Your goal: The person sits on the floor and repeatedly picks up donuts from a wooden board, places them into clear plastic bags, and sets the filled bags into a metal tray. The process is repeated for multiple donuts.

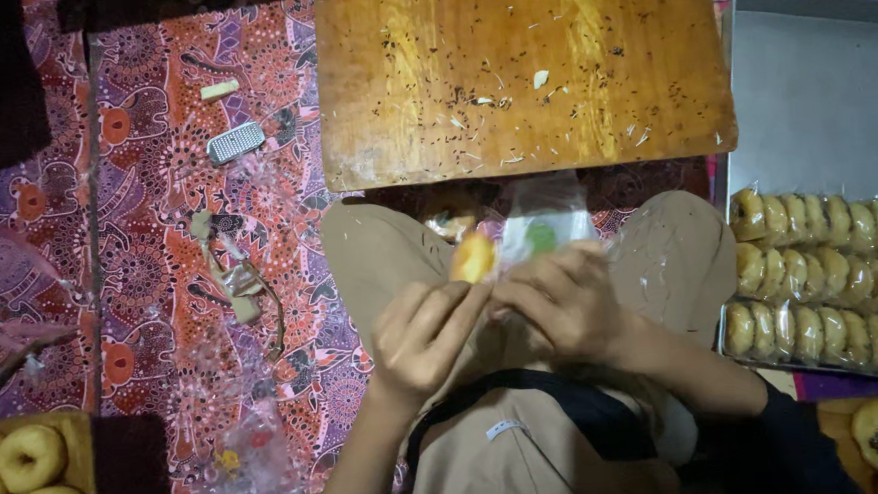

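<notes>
above the lap: both hands meet at a small round golden pastry [473,258].
left hand [426,335] fingers pinch it; right hand [562,306] fingers grip a clear plastic wrapper [546,221].

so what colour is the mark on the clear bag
Green, on the clear bag in the right hand; head view.

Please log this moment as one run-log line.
left hand: holds doughnut | right hand: holds clear bag | tray: bagged doughnuts

Both forearms come up from 6 o'clock, hands meeting mid-lap: left hand [426,340] pinching with fingertips toward 1 o'clock, right hand [560,306] curled, fingers toward 11.
</notes>
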